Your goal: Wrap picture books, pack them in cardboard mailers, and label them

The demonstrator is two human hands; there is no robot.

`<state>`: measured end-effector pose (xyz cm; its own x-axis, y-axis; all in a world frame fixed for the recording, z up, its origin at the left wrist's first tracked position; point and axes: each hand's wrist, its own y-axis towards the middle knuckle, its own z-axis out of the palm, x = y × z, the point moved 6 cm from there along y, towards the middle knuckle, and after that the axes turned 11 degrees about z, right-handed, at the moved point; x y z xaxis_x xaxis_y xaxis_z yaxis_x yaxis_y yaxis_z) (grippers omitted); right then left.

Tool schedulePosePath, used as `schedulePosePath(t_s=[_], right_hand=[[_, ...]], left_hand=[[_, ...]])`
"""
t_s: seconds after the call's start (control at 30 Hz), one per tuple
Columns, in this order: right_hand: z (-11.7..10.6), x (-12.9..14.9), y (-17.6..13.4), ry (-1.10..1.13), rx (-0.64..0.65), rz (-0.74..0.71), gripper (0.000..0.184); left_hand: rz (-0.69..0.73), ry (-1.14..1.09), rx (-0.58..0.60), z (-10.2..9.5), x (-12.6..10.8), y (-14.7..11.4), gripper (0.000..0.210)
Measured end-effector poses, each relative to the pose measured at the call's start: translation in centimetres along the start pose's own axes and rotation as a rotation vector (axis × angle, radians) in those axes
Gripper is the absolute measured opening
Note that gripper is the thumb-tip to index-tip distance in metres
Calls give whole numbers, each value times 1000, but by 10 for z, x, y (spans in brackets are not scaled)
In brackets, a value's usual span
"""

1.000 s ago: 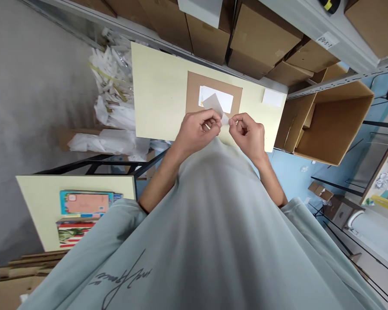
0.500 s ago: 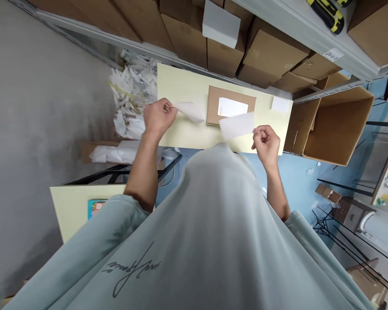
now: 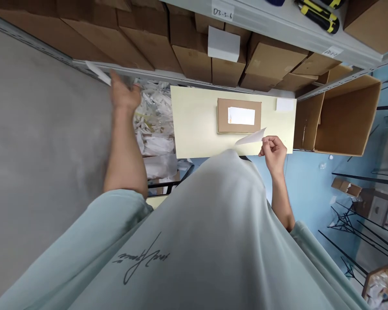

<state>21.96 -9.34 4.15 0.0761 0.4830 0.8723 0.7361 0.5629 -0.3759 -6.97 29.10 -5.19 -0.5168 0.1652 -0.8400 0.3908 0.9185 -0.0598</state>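
Note:
At the far left my left hand (image 3: 124, 94) is stretched out, its thumb apart from the fingers. A white strip of paper (image 3: 98, 72) shows right by those fingertips; whether it touches them I cannot tell. My right hand (image 3: 274, 150) pinches the corner of a thin white paper sheet (image 3: 251, 137), tilted over the front part of a pale yellow table (image 3: 194, 125). Just beyond that sheet a flat brown cardboard box (image 3: 223, 125) lies on the table, with a white label (image 3: 242, 116) on its top.
Another white paper (image 3: 285, 104) lies at the table's right corner. Cardboard boxes (image 3: 194, 60) line the shelf behind. Crumpled plastic and paper scraps (image 3: 155, 107) fill the space left of the table. A large open carton (image 3: 345, 116) stands at the right.
My left hand has swung left and away from the table, its pinch opened, with the white paper by its fingertips. The right hand's sheet has tilted and moved off the box.

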Motion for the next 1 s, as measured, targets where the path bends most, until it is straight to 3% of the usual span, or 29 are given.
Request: schedulePosePath(t_s=[0.07, 0.13, 0.23, 0.3, 0.33, 0.4, 0.5, 0.6, 0.87, 0.93, 1.0], right_hand=[[0, -1, 4, -7, -5, 3, 40], [0, -1, 10, -32, -1, -9, 43], [-1, 6, 22, -165, -15, -85, 47], [2, 13, 29, -323, -28, -182, 49], [5, 16, 32, -410, -28, -240, 49], [17, 20, 35, -577, 2, -367, 46], [37, 16, 37, -784, 92, -539, 41], [48, 5, 40, -910, 161, -623, 41], [46, -20, 52, -872, 347, -600, 40], [37, -20, 58, -769, 410, -546, 34], [18, -18, 74, -630, 388, -468, 31]], left_hand=[[-142, -24, -86, 28, 10, -9, 24], [-183, -189, -43, 78, -1, -35, 28], [-106, -582, 223, 154, -53, -93, 36], [-86, -797, 404, 183, -91, -130, 34], [-80, -876, 458, 189, -107, -144, 36], [-111, -997, 452, 192, -128, -161, 36], [-211, -1093, 284, 190, -136, -167, 38], [-270, -1108, 153, 197, -134, -169, 47], [-318, -958, 0, 226, -133, -169, 46], [-307, -911, -14, 231, -130, -167, 46], [-293, -862, -26, 233, -125, -164, 47]])
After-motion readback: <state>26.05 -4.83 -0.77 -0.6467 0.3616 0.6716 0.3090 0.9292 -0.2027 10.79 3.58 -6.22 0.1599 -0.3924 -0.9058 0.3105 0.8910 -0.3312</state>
